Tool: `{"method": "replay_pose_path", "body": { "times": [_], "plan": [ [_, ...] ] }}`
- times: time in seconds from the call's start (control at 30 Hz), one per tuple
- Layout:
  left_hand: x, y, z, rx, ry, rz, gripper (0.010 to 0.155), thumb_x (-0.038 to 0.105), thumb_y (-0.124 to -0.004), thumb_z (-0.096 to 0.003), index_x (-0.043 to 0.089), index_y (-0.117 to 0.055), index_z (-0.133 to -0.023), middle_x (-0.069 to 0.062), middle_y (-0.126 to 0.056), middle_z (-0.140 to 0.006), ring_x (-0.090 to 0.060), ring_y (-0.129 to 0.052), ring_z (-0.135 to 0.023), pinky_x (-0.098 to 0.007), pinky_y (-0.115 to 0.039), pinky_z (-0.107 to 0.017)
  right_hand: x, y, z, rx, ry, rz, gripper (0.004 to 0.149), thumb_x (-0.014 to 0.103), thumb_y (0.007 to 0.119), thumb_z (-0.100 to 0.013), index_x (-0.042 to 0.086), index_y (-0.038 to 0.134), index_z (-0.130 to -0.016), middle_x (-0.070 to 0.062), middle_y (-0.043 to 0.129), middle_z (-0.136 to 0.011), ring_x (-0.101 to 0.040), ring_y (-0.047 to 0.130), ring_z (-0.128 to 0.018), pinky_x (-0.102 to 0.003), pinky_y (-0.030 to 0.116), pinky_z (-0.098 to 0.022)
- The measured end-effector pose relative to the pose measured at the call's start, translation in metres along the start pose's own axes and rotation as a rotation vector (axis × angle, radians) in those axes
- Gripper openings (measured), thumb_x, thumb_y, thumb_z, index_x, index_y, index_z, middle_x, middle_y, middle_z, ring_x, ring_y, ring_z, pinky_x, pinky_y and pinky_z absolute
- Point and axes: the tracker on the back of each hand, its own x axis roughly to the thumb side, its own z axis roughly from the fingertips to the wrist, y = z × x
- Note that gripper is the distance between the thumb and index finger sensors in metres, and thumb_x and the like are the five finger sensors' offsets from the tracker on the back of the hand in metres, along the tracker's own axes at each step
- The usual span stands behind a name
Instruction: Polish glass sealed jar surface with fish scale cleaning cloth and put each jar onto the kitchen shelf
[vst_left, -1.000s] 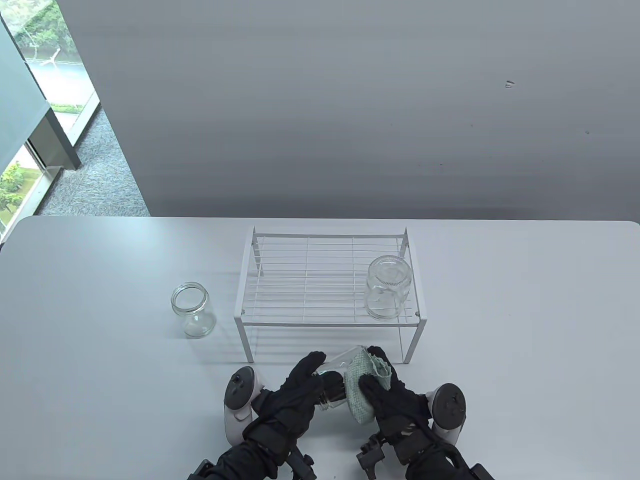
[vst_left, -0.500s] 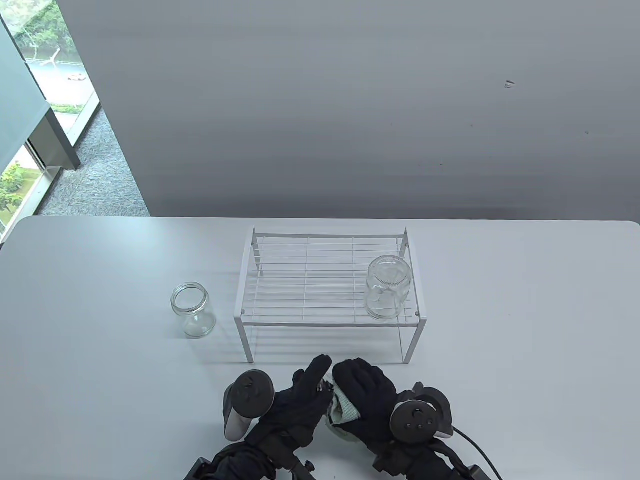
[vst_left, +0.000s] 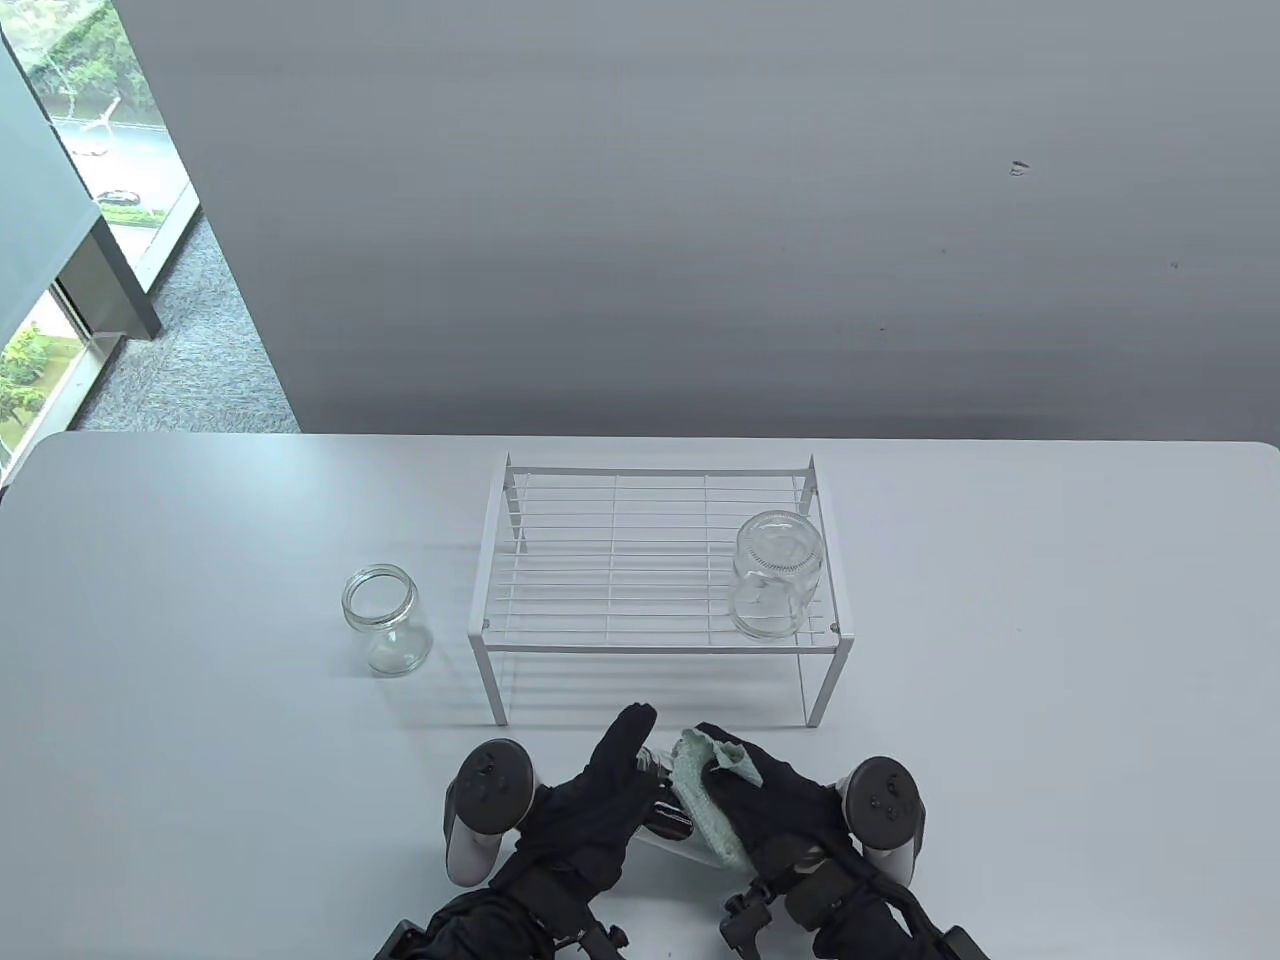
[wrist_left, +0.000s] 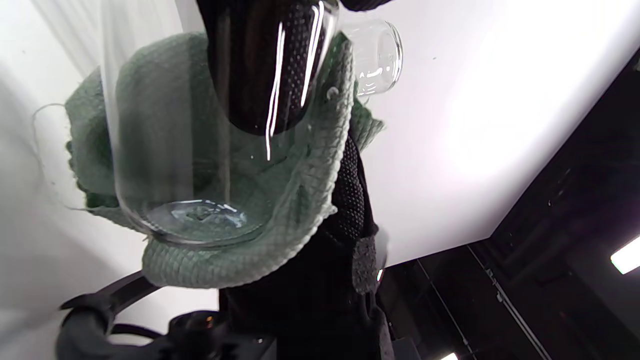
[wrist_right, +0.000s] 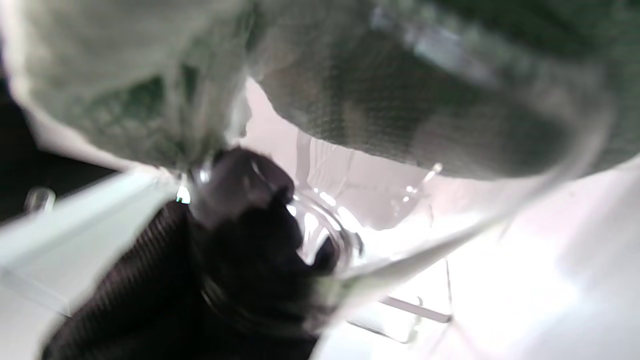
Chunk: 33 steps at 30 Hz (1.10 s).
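Near the table's front edge, my left hand (vst_left: 625, 775) grips a clear glass jar (vst_left: 660, 765) held on its side above the table. My right hand (vst_left: 745, 790) pinches the pale green fish scale cloth (vst_left: 705, 815) and presses it against the jar's right side. In the left wrist view the cloth (wrist_left: 280, 220) wraps under the jar's base (wrist_left: 200, 215), and a black gloved finger shows through the glass. The right wrist view is blurred, with cloth (wrist_right: 400, 100) close to the lens. A second jar (vst_left: 775, 590) stands on the white wire shelf (vst_left: 600, 560), at its right end.
A third open jar (vst_left: 385, 620) stands on the table left of the shelf. The shelf's front legs (vst_left: 495, 690) stand just beyond my hands. A grey wall runs behind the table, and a window is at far left.
My right hand rolled over the top of the jar with the cloth, then back to the right, so the cloth shows again. My left hand kept hold of the jar throughout.
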Motion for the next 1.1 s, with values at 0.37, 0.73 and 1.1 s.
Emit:
{"method": "replay_pose_path", "body": {
  "times": [0.37, 0.73, 1.1],
  "plan": [
    [-0.024, 0.003, 0.005, 0.151, 0.110, 0.564, 0.060, 0.032, -0.047, -0.0590, 0.014, -0.018, -0.108, -0.004, -0.071, -0.094, -0.009, -0.094, -0.078, -0.053, -0.023, -0.071, -0.011, 0.016, 0.002, 0.052, 0.001, -0.294, 0.099, 0.057, 0.074, -0.054, -0.006, 0.016, -0.103, -0.038, 0.043, -0.098, -0.057, 0.068, -0.083, -0.065, 0.059, -0.055],
    [-0.026, -0.011, -0.003, -0.011, 0.112, 0.680, 0.056, 0.033, -0.048, -0.0592, 0.014, -0.030, -0.109, -0.001, -0.071, -0.097, -0.010, -0.094, -0.083, -0.052, -0.028, -0.073, -0.014, 0.027, 0.005, 0.092, 0.030, -0.201, 0.103, 0.055, 0.082, -0.049, -0.010, 0.021, -0.100, -0.036, 0.049, -0.097, -0.057, 0.066, -0.084, -0.069, 0.055, -0.055],
    [-0.025, -0.019, -0.007, -0.111, 0.207, 0.471, 0.066, 0.039, -0.063, -0.0594, 0.020, -0.026, -0.110, -0.019, -0.060, -0.103, -0.028, -0.084, -0.090, -0.061, -0.032, -0.070, -0.005, 0.007, 0.004, -0.128, -0.079, -0.131, 0.104, 0.058, 0.087, -0.045, -0.009, 0.028, -0.100, -0.032, 0.056, -0.094, -0.054, 0.072, -0.080, -0.067, 0.057, -0.055]
  ]
}}
